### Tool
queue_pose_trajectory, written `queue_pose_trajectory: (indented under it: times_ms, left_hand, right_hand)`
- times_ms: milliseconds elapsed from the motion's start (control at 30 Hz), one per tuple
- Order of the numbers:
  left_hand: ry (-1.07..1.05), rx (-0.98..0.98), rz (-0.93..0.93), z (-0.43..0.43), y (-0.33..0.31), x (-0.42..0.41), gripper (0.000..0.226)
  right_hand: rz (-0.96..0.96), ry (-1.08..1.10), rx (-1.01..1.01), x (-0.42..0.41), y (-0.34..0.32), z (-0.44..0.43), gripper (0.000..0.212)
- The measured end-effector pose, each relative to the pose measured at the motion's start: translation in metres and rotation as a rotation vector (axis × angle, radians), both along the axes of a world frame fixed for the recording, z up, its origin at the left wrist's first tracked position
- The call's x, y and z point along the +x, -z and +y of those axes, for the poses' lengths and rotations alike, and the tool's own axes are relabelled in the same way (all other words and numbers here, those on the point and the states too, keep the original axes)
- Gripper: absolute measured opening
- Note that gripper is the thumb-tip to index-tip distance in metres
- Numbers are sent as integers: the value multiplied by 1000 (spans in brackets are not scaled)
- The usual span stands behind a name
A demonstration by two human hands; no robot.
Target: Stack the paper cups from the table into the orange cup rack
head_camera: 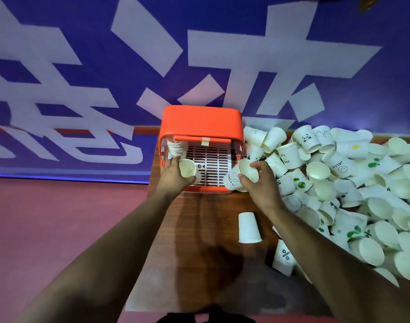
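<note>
Over the near left of the orange cup rack [200, 120], the left hand [173, 177] grips a plain paper cup [187, 168], its mouth facing the camera. At the rack's near right corner the right hand [261, 183] grasps two cups [233, 179], one printed HELLO, beside the heap of cups [362, 194] covering the right of the table [199, 229].

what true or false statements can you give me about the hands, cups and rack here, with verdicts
1. The left hand holds a paper cup at the orange cup rack. True.
2. The right hand is empty. False: it grips a HELLO cup.
3. The cup pile lies right of the rack. True.
4. The rack holds no cups yet. False: a stack of cups sits inside at its left.
</note>
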State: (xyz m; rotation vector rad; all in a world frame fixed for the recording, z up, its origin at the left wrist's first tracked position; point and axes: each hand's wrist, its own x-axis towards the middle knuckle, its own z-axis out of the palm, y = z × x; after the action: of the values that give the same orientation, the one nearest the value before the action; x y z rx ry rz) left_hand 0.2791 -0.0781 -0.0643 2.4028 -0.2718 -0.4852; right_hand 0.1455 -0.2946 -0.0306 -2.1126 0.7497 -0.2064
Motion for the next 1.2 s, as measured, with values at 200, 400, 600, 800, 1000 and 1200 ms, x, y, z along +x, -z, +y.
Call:
queue_pose_trajectory:
  times_ms: [200, 400, 600, 800, 1000, 1200]
  left_hand:
    - [24, 12, 57, -12, 20, 1, 81]
    - [20, 6, 68, -17, 38, 4, 79]
    - [29, 17, 75, -21, 46, 6, 93]
    - [-25, -91, 199, 5, 47, 13, 78]
    - [-178, -306, 267, 17, 36, 17, 37]
    - [-195, -456, 380, 12, 39, 17, 41]
  right_hand:
    - [45, -62, -76, 23, -1, 5, 50]
    - [12, -146, -12, 40, 15, 8, 53]
    - [12, -194, -25, 48, 25, 12, 52]
    - [-41, -217, 24, 62, 21, 26, 62]
    - [-64, -312, 31, 77, 28, 50, 65]
    - [107, -449, -41, 94, 39, 66, 76]
